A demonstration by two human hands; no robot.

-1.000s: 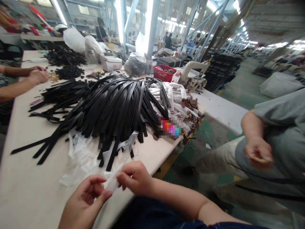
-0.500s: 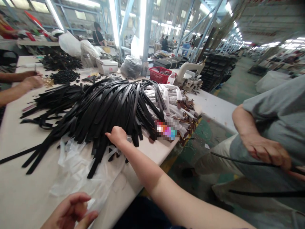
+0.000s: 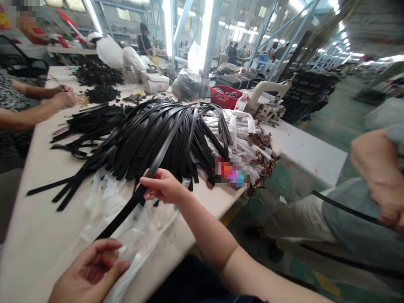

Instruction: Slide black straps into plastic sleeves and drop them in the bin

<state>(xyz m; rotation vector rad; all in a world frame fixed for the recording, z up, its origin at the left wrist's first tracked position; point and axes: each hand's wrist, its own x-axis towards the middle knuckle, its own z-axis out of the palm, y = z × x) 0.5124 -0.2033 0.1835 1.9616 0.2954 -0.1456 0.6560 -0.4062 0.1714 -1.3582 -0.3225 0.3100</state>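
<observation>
My right hand grips one black leather belt strap, which slants across the table from the heap up past my fingers. Its upper end lies against a large heap of black belt straps. My left hand is low at the table's near edge, with fingers curled around a transparent plastic sleeve. More loose plastic film lies on the cream table beneath the strap. Beyond the heap lie white-wrapped belts with brown tabs.
A co-worker's hands work at the far left, near piles of small black parts. To the right, a seated co-worker's hand pulls a thin black strap. Farther back stand a red basket and a white-armed machine.
My right hand has left the plastic, reached the heap and drawn out one black strap. My left hand has dropped lower with the plastic. The right-hand co-worker's hand has moved right, pulling a strap.
</observation>
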